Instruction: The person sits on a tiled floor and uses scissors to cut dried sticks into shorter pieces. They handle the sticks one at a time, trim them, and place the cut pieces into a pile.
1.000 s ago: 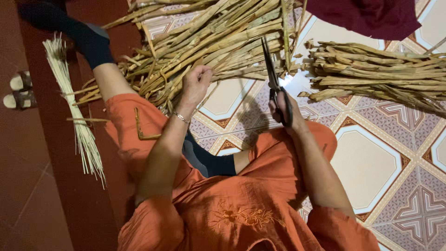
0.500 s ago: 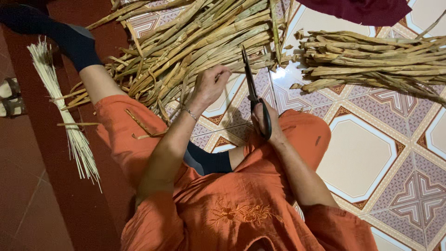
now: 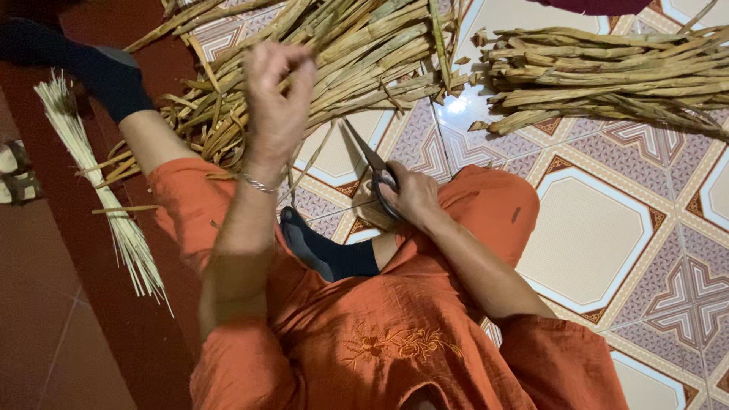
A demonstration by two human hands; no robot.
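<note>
**Patterned floor, stalks and scissors in hand**

Tiled floor [image 3: 592, 243] with brown and cream patterns lies under you as you sit cross-legged in orange clothes. Your left hand [image 3: 277, 99] is raised over the big pile of dried stalks [image 3: 334, 61], its fingers [image 3: 296, 64] pinched together around what looks like a thin strip; the blur makes it hard to tell exactly what they grip. Your right hand [image 3: 406, 193] rests near your knee, closed through the handles of the scissors [image 3: 372, 163], whose blades point up and away toward the pile and appear shut. The strip hangs apart from the blades, not between them.

As a judgement, much is left: the large pile is loose and uneven. A tidier stack of stalks [image 3: 607, 76] lies to your right, and a bundle of thin pale slivers [image 3: 99, 190] lies by your left leg.
</note>
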